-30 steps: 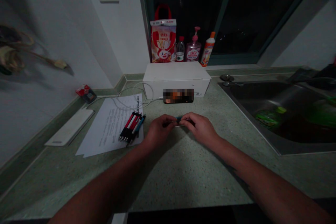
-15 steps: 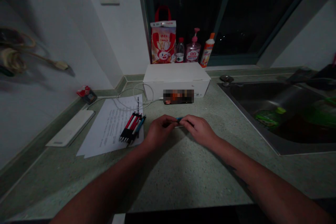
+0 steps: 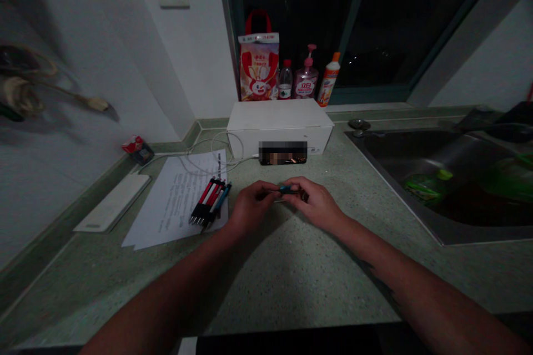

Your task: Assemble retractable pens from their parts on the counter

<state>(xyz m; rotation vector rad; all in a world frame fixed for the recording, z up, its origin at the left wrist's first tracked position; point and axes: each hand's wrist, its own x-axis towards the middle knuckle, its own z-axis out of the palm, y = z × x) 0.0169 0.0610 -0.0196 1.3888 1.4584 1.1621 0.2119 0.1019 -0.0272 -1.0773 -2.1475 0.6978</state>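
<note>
A small blue-and-black pen (image 3: 287,190) is held level between my two hands above the counter. My left hand (image 3: 253,208) pinches its left end with thumb and fingertips. On the other side, my right hand (image 3: 315,202) has thumb and fingers closed around the right part of the pen. The fingers cover both ends, so I cannot tell whether it is whole or in parts. To the left, a bundle of several red, white, blue and black pens (image 3: 210,202) lies on printed paper sheets (image 3: 177,199).
A phone (image 3: 283,155) leans on a white box (image 3: 277,119), its white cable (image 3: 195,163) looping left. A white flat object (image 3: 114,202) lies by the left wall. The sink (image 3: 387,177) is at right. Bottles (image 3: 306,80) and a bag (image 3: 259,69) stand behind the box.
My right fingers have shifted on the pen, and more of its blue barrel shows between the hands. My left hand has hardly moved. The phone's picture differs.
</note>
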